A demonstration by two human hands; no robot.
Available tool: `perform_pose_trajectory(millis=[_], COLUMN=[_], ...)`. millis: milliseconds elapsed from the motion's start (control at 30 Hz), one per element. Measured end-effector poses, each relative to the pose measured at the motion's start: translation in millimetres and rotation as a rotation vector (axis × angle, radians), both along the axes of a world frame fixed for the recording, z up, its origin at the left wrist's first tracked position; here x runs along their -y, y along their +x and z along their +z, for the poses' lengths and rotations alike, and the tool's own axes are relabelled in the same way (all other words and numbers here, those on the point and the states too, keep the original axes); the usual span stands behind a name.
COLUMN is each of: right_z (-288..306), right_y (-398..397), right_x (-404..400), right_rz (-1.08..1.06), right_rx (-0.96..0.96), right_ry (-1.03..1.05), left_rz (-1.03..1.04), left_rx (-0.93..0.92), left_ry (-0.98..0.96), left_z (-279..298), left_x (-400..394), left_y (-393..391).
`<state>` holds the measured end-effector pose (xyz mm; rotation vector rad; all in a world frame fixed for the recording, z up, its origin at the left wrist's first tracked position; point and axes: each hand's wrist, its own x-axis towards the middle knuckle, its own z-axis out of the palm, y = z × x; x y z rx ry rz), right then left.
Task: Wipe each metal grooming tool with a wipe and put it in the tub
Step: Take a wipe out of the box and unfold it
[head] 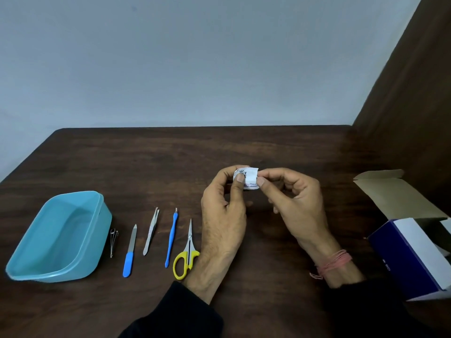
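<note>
Hands: left hand (223,208) and right hand (292,203) both pinch the small white wipe packet (247,178) above the table (268,147).
Tools: nail clipper (113,241), file (129,252), tweezers (151,231), pusher (171,236) and scissors (186,252) lie in a row, right of the tub (58,237).

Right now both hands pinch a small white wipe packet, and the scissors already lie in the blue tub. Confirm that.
Not quite. The head view shows the scissors on the table, right of the blue tub. Both the left hand and right hand do pinch the wipe packet.

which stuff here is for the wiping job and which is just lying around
For the job: wipe packet, pinched by left hand and right hand; teal tub; nail clipper; nail file; tweezers; cuticle pusher; scissors.

Lying about: open box, possibly the wipes' box.
</note>
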<state>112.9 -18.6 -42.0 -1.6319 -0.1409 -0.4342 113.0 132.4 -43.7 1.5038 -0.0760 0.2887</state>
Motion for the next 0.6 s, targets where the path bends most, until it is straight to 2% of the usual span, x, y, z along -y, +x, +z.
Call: perform_pose_trajectory(millis=[300,600], right_z=[-2.9,1.3], right_y=[4.5,6.2], right_x=[2.0,5.3], right_rz=[0.013,0.181], right_rx=[-0.084,-0.192], right_ry=[0.094,0.243], left_rz=[0.001,-0.009], left_rx=[0.013,0.024], left_ry=[0.018,-0.009], left_z=[-1.0,2.7], left_x=[0.9,0.6], left_y=[-1.0,-2.9])
